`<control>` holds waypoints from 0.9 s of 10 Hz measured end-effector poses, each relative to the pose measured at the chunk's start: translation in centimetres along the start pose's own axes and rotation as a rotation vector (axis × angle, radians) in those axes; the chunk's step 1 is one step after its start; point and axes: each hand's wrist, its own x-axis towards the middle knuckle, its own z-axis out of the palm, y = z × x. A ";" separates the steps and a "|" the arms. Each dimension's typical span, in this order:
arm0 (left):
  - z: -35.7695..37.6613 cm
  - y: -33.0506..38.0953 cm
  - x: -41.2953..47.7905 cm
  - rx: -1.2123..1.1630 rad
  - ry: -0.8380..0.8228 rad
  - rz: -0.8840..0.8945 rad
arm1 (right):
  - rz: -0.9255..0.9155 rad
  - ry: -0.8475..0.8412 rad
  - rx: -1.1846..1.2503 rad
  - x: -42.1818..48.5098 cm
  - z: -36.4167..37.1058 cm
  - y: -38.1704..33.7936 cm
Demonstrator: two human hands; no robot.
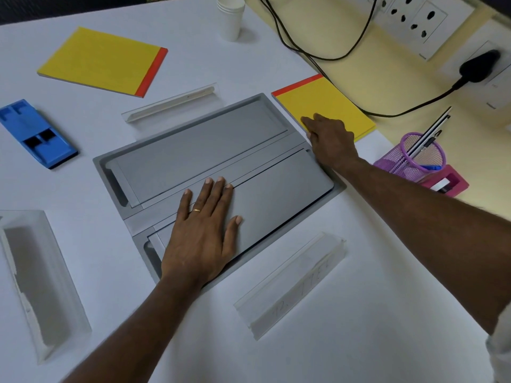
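Your left hand (203, 233) lies flat on the near panel (282, 194) of the grey tray (105, 161) mid-table, fingers straight and close, thumb splayed. Your right hand (330, 139) rests at its far right corner; whether those fingertips pinch anything, I cannot tell. Both panels look seated, so probably only final pressing remains, on a white table (359, 313) under a cream wall with sockets (414, 20).

Upper left: yellow notepad (102, 60) with a red binding strip, flat on the white table (387, 313). Left edge: blue plastic device (36, 132) with black slots. Top centre: stacked paper cups (231, 15). Clear acrylic strip (171, 102) just below the notepad. Second acrylic strip (290, 286) at lower centre, faint writing on it. Clear plastic tray (36, 283) at lower left. Right edge: purple mesh pen holder (423, 154) with pens (431, 128), pink tape dispenser (448, 183) touching it. Upper right: wall sockets (414, 20), black plug (479, 66), cables (318, 51).
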 end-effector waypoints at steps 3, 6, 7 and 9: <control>-0.1 0.0 -0.1 0.001 -0.010 -0.005 | -0.024 -0.012 -0.019 -0.2 -0.2 0.4; -0.1 0.1 -0.1 0.004 -0.009 -0.011 | -0.047 0.018 -0.059 -0.4 0.1 0.9; -0.1 0.0 -0.1 -0.002 -0.009 -0.012 | -0.038 0.028 -0.066 -0.4 0.4 0.8; 0.2 0.0 -0.2 0.001 0.007 -0.005 | -0.028 -0.041 0.036 -1.2 0.7 0.7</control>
